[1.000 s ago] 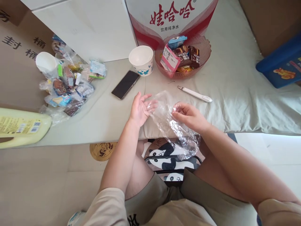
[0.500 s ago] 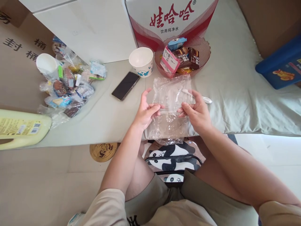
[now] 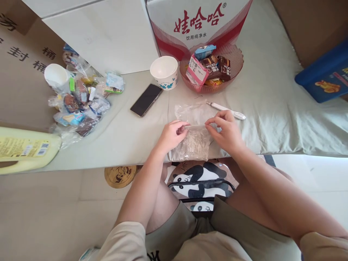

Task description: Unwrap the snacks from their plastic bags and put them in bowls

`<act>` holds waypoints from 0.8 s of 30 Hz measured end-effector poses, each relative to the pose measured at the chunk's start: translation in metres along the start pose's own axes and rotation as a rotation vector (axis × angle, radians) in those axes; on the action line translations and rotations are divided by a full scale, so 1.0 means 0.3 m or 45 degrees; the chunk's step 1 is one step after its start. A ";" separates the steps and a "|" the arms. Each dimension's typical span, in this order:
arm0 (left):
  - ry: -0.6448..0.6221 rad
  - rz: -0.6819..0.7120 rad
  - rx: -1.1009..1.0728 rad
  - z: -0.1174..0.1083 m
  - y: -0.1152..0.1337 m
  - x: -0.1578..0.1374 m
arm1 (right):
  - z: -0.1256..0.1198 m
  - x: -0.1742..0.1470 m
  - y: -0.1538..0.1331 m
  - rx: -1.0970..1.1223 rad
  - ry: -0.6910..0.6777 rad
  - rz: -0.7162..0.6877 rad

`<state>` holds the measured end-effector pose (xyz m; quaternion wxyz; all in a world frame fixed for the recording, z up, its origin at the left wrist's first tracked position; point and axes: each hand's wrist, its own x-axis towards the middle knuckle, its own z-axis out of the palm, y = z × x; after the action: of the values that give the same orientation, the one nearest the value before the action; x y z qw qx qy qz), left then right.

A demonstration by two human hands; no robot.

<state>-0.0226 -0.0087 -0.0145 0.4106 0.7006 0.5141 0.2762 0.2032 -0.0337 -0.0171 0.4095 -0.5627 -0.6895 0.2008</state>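
Note:
A crinkled clear plastic bag (image 3: 193,143) lies at the front edge of the cloth-covered surface, its far part spread flat beyond my hands. My left hand (image 3: 172,136) pinches the bag's left side between thumb and fingers. On the other side, my right hand (image 3: 225,130) pinches it near the upper right, so a fold runs straight between the two hands. A white utility knife (image 3: 226,110) rests just beyond my right hand, apart from it. Past the bag stands a pink ribbed bowl (image 3: 236,61) holding wrapped snacks (image 3: 209,65).
A paper cup (image 3: 164,72) and a black phone (image 3: 146,100) sit left of the bowl. Farther left are a heap of packaged snacks (image 3: 81,98), another paper cup (image 3: 56,75) and a yellow jug (image 3: 29,148). A printed carton (image 3: 198,25) stands behind, a blue container (image 3: 323,74) at right.
The bag's far part, raised between my hands before, is folded down and lies lower. My fingers have closed in from spread to pinching, and the knife is more fully visible.

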 end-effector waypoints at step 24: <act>-0.080 -0.427 -1.152 0.016 0.094 0.013 | -0.011 0.024 -0.073 1.266 -0.121 0.708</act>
<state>-0.0035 -0.0103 0.0071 0.7284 0.3670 0.4355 0.3809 0.1922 -0.0338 0.0035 0.5253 -0.4530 -0.3560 0.6262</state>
